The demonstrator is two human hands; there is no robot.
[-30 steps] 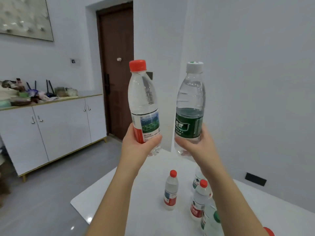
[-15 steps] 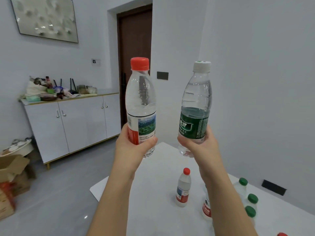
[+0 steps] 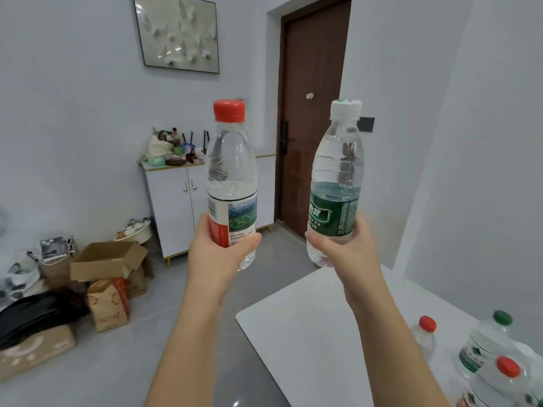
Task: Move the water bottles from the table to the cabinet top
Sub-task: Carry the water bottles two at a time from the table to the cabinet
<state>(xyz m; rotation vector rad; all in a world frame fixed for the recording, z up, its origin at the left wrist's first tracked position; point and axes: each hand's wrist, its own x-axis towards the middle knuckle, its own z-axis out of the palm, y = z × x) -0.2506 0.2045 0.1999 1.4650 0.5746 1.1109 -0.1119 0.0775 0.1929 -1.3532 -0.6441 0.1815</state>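
My left hand point(image 3: 219, 257) grips a clear red-capped bottle point(image 3: 230, 177) upright by its lower part. In my right hand point(image 3: 349, 254) is a white-capped bottle with a green label point(image 3: 336, 183), also held upright near its base. Both are raised in front of me, side by side and apart. Behind them stands the white cabinet point(image 3: 173, 207) against the far wall, its top cluttered at the left end. Several more bottles point(image 3: 484, 348) stand on the white table point(image 3: 308, 333) at the lower right.
A brown door point(image 3: 311, 83) is right of the cabinet. Cardboard boxes point(image 3: 105, 262), paper bags and dark items lie on the grey floor at the left. A framed picture point(image 3: 179, 33) hangs above. The right wall runs close beside the table.
The view has swung left: the cabinet and door have shifted toward the centre and look larger, the table has slid to the lower right. Both hands still hold their bottles upright.
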